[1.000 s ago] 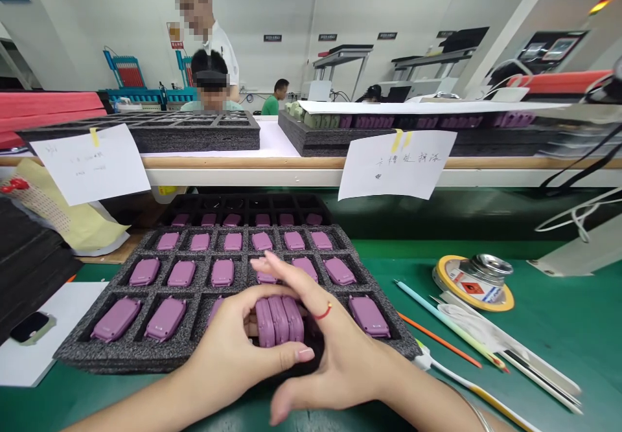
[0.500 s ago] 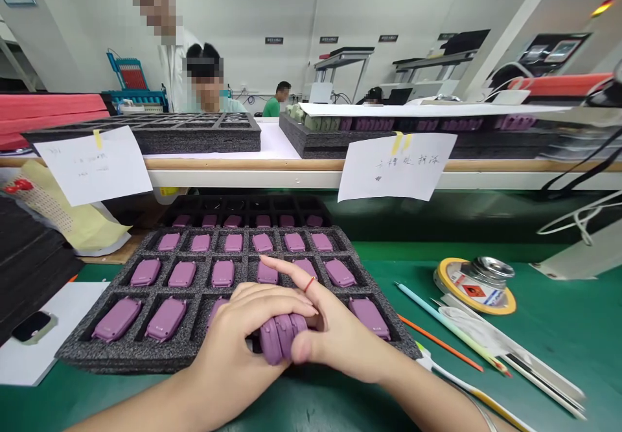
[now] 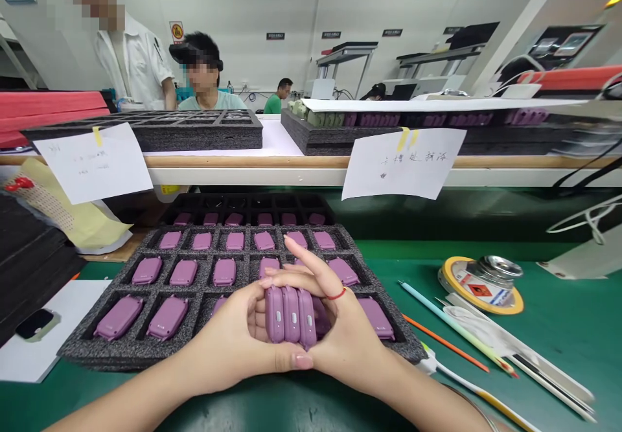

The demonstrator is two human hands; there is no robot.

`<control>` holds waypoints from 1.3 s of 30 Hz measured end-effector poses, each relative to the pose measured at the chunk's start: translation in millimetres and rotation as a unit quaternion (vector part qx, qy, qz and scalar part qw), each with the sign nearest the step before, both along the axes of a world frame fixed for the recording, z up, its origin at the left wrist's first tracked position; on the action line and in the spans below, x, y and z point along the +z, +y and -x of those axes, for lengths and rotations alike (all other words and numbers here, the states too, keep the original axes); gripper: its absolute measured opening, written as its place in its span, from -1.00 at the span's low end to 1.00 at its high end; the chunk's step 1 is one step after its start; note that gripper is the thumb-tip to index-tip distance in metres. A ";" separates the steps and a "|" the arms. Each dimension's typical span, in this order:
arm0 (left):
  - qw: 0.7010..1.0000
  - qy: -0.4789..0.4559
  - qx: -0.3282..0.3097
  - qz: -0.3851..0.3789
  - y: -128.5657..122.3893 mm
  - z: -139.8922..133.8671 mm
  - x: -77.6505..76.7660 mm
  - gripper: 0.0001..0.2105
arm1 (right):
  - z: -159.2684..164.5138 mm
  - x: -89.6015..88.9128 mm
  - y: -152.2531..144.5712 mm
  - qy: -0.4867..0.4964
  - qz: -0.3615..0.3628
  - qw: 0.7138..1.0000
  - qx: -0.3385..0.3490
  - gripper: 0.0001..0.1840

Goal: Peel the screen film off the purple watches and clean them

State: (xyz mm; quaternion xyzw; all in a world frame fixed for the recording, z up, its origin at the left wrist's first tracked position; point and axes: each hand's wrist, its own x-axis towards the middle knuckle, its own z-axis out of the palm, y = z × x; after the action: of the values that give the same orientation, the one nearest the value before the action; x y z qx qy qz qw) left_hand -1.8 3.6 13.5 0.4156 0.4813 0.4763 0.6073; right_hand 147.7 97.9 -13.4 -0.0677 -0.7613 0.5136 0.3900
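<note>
Between my two hands is a row of several purple watch cases (image 3: 290,315), standing on edge side by side with small silvery buttons facing me. My left hand (image 3: 233,338) closes around their left side, its thumb stretched beneath them. My right hand (image 3: 347,328) wraps the other side, its index finger raised and a red band around it. Another purple piece at the right of the row is partly hidden by that hand. Just beyond is a black foam tray (image 3: 194,302) with more purple cases (image 3: 168,317) lying singly in its compartments; my hands cover some of them.
On the right of the green table lie a pale blue pen (image 3: 451,322), an orange stick (image 3: 444,342), a toothbrush-like tool (image 3: 479,390), and a tape roll (image 3: 457,283) around a metal-topped container. A shelf (image 3: 243,176) crosses behind, bearing foam trays. Other people are beyond it.
The row of cases has been turned so the silvery buttons now face me. My left thumb has come underneath, and my right hand has shifted slightly right. The view has shifted a little.
</note>
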 end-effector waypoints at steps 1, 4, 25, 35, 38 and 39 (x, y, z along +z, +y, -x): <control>1.000 0.013 0.000 0.002 0.8 0.1 0.6 -0.33 | -0.1 -0.3 0.3 -0.004 -0.010 1.000 -0.002 0.17; 0.999 0.040 0.009 0.008 1.0 -0.1 2.5 -0.38 | -1.7 1.8 -1.3 -0.018 0.006 1.000 0.011 0.15; 0.999 -0.026 0.021 -0.013 -10.2 1.1 1.2 -0.65 | -3.0 2.9 -5.3 -0.042 0.043 0.998 0.033 0.09; 0.997 0.056 0.038 -0.023 -7.0 -6.9 6.9 -0.64 | -2.2 1.5 -5.4 -0.027 -0.051 0.998 0.013 0.02; 0.996 0.078 0.046 -0.024 -6.5 -6.9 5.7 -0.60 | -2.3 -1.4 -5.0 -0.034 -0.071 0.997 0.012 -0.01; 0.995 0.090 0.046 -0.025 -6.4 -6.8 4.5 -0.57 | -2.2 -2.3 -4.7 -0.032 -0.081 0.996 0.012 -0.02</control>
State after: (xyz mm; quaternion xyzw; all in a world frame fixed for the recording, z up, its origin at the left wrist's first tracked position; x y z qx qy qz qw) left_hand 5.0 -2.7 18.0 0.4491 0.5404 0.4768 0.5281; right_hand 149.9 93.1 -15.7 -0.0431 -0.8131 0.4528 0.3633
